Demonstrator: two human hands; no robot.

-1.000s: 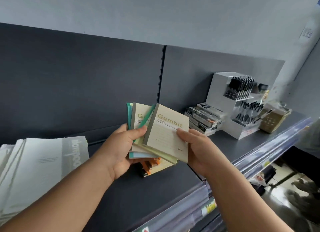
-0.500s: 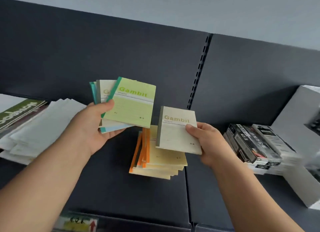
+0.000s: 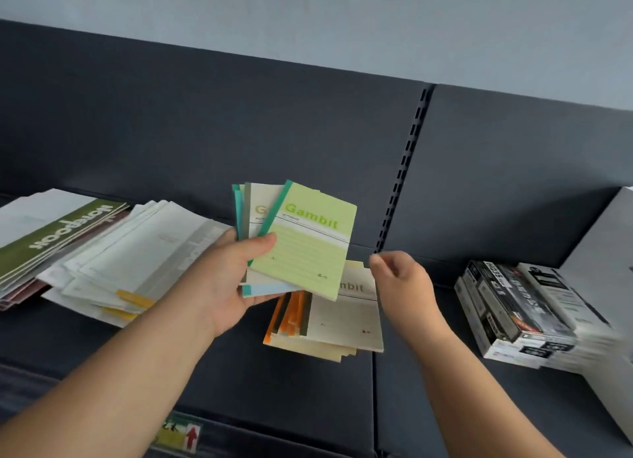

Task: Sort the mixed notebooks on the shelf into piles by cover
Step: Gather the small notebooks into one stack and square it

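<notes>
While the left hand (image 3: 226, 286) grips a fanned handful of small notebooks (image 3: 255, 202) above the shelf (image 3: 308, 406), its thumb presses on the front one, a light green notebook (image 3: 308, 248) with a teal spine and the word Gambit. Its fingers curl round behind the fan. Just right of it the right hand (image 3: 402, 281) hangs in the air with fingers loosely curled, thumb and forefinger close together, holding nothing and touching nothing. Below and between the hands a pile (image 3: 298, 324) lies on the shelf: orange-spined cream covers underneath, and on top a beige notebook (image 3: 349, 315) with a grey spine, partly hidden by the fan. Farther left, large pale notebooks (image 3: 137, 252) lie spread, overlapping an olive-covered one (image 3: 58, 235). Well to the right is a stack of black and white boxes (image 3: 513, 307).
</notes>
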